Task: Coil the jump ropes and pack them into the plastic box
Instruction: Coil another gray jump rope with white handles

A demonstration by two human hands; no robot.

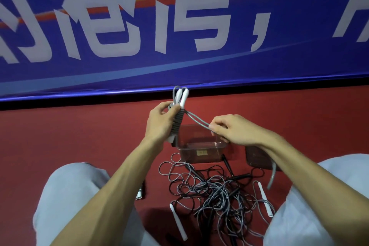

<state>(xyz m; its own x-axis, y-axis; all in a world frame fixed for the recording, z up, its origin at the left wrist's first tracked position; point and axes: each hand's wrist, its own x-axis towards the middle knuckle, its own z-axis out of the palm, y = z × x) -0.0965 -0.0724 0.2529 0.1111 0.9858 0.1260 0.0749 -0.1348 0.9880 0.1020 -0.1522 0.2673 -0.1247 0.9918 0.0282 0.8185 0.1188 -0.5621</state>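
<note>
Item listing, left to right.

1. Backdrop: blue banner (289, 62) along the far edge of the red floor (79, 132), with an orange stripe. It carries large white Chinese characters, slanted and cropped at the top, too distorted to read with certainty. A white comma (259, 34) follows them.
2. Left trouser leg (69, 195), pale fabric, knee raised.
3. White handle (139, 193), partly hidden beside the left forearm.
4. Left hand (159, 124): fingers curled round the wound rope bundle (178, 121) and holding it upright in the air. Two white handle tips and a grey loop stand out of the bundle's top, and grey cord is wrapped tightly round its middle.
5. Loose white handle (178, 221), lying on the floor near the tangle.
6. Doubled grey cord (196, 121), running taut from the bundle to the right hand.
7. Plastic box (199, 163): clear, set on the floor below and behind both hands. A small label (201, 153) is on its near wall, print illegible.
8. Rope tangle (217, 191): grey and black cords heaped together just in front of the box.
9. Right hand (229, 130): thumb and fingertips pinching the doubled cord, above the box.
10. Second clear container (257, 159), right of the box, partly hidden by the right forearm.
11. White handle (264, 198), at the tangle's right edge.
12. Right trouser leg (329, 195).
</note>
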